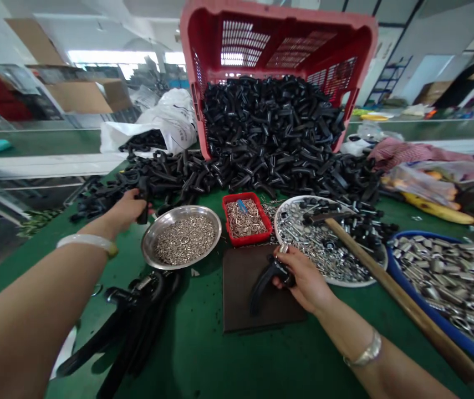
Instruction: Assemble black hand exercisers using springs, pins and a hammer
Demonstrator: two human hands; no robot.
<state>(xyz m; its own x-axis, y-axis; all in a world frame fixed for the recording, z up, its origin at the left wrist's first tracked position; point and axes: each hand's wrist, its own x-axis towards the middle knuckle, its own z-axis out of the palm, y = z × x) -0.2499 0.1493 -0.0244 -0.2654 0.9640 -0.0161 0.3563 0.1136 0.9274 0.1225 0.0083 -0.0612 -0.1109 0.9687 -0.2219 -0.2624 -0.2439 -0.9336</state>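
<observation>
My left hand (125, 213) is at the edge of the black pile, its fingers closed round a short black part (142, 206). In my right hand (305, 280) is a black curved handle (266, 280), gripped at its thick end, with a ribbed silver metal piece (283, 249) standing up by the thumb. The handle's thin end points down over a dark square plate (237, 310). Several longer black handles (137, 316) lie in a group at the front left, some with metal pieces at their heads.
A tipped red crate (280, 12) spills black parts (270, 127) across the back. Small metal bits fill a steel bowl (147, 252) and a red tray (246, 241). Farther right are a white dish (355, 284) of bolts, a hammer (390, 285) and a blue-rimmed basin (395, 266) of metal pieces.
</observation>
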